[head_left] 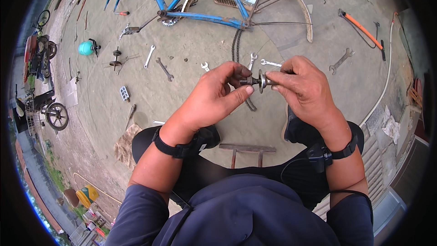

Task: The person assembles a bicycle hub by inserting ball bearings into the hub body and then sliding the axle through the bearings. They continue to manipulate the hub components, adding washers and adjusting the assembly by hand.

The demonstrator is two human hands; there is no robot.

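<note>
Between my hands, above the floor, is a metal bicycle hub (262, 82) with a round flange and a dark axle, lying roughly level. My left hand (211, 93) pinches the axle end between thumb and fingers. Closed on the hub's other end, my right hand (306, 89) hides part of its barrel. A bicycle chain (236, 48) lies on the ground beyond, partly covered by my hands. Just past my fingers are several wrenches, among them one upright in view (253, 59) and one lying sideways (271, 63).
A blue bicycle frame (207, 17) lies ahead with a wheel rim (309, 27). Leftward are a pedal (124, 93), another axle assembly (116, 58), wrenches (149, 56) and a teal round object (86, 48). An orange-barrelled pump (363, 30) lies right. Parked motorbikes (52, 114) stand far left.
</note>
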